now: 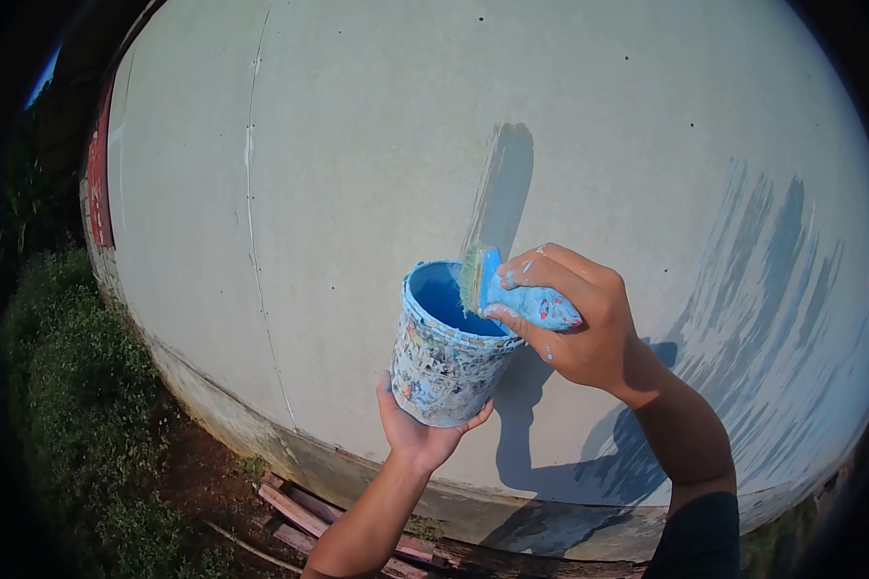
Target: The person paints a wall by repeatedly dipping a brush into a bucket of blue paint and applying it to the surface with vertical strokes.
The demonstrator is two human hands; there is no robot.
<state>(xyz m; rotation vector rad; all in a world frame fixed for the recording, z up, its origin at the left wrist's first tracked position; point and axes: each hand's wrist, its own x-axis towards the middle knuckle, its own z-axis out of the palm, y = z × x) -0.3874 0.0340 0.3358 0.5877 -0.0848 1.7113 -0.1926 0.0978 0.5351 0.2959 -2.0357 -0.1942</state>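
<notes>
My left hand [422,432] cups the base of a paint bucket [454,376] from below, thumb on one side and fingers on the other. The bucket stands upright, its outside crusted with blue, white and dark splashes, and blue paint coats its inner wall. In my right hand [574,299] is a paintbrush [529,305] with a blue-smeared handle, gripped between thumb and fingers. Its bristles hang over the right part of the bucket's mouth, pointing left. Blue specks dot the right hand's skin. Directly behind lies a pale wall [357,174].
A streak of paint [508,183] runs up the wall above the brush, and wider streaks [772,261] cover its right side. Wooden planks [294,507] lie on the soil at the wall's foot. Green plants [77,386] grow along the left.
</notes>
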